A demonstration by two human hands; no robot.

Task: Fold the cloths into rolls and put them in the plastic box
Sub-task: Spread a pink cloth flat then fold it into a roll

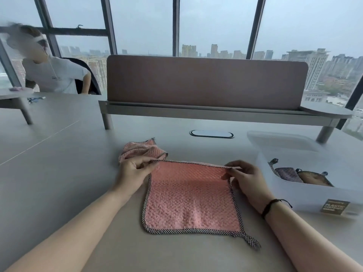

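A: The left hand (135,169) pinches the far left corner of the flat pink waffle-textured cloth with the checked black-and-white trim (191,201), thumb and fingers curled onto the edge. The right hand (244,178) pinches the far right corner the same way. The far edge is lifted slightly; the rest of the cloth lies flat on the grey table (59,173).

B: What is hard to see?

A: The fingertips of both hands are partly hidden under the cloth's edge. A second, crumpled pink cloth with the same trim (142,150) sits just behind the left hand, which covers its near part. In the translucent white plastic box (306,193) to the right, a rolled purple-grey cloth (287,174) and a rolled brown cloth (314,179) lie side by side; the frosted wall blurs their lower parts, and the picture's edge cuts off the box's right end. The brown label on the box (335,207) is too blurred to read in full.

B: And around them?

A: The box's translucent lid (282,141) lies behind it. An oval cable port (211,133) sits in the table beyond the cloth, before a raised grey shelf with a mauve divider panel (206,81). A black cord bracelet (272,207) circles the right wrist. A second person in a white shirt (57,77) sits at far left, by the windows.
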